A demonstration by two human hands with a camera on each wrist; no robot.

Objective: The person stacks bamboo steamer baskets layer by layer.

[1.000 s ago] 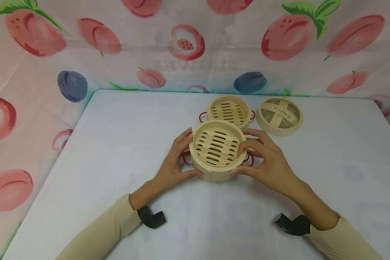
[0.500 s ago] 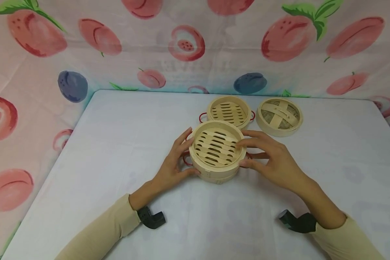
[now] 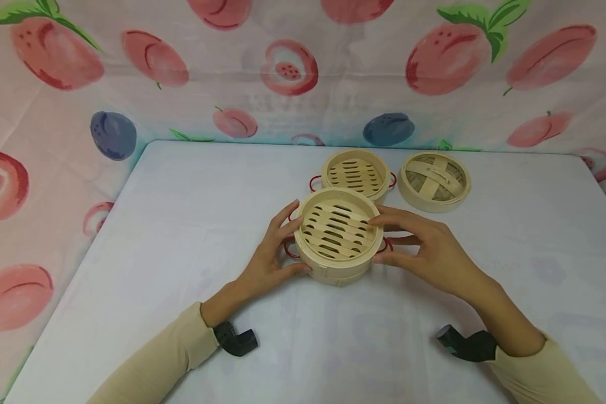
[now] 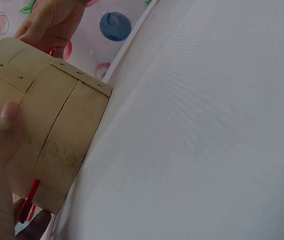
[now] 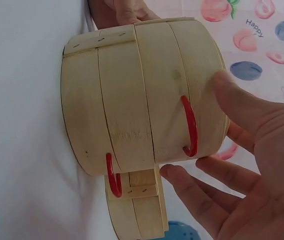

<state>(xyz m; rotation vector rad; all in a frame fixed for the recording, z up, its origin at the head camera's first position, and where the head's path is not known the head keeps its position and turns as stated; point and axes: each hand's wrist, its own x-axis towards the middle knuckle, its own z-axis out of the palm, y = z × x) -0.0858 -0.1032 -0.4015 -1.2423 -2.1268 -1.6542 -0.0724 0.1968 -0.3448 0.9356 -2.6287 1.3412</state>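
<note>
Two round bamboo steamer baskets [image 3: 339, 268] stand stacked in front of me on the white table, red loop handles at their sides. The slatted floor of the upper basket [image 4: 3, 87] faces up in the head view. My left hand [image 3: 272, 252] holds the stack from the left, thumb on the near wall and fingers round the far side. From the right, my right hand [image 3: 429, 247] holds the upper basket, with its index fingertip over the rim and its thumb on the side wall [image 5: 182, 65]. Both red handles [image 5: 191, 127] on that side show in the right wrist view.
Right behind the stack sits another slatted steamer basket [image 3: 353, 168] with red handles. A woven bamboo lid [image 3: 434, 178] lies to its right. A fruit-patterned cloth [image 3: 192, 90] hangs along the back and left of the white table [image 3: 182, 185].
My right hand has shifted slightly right, its thumb drawn back from the front wall to the right side, showing the red handles more. The left hand and the stack look nearly unmoved.
</note>
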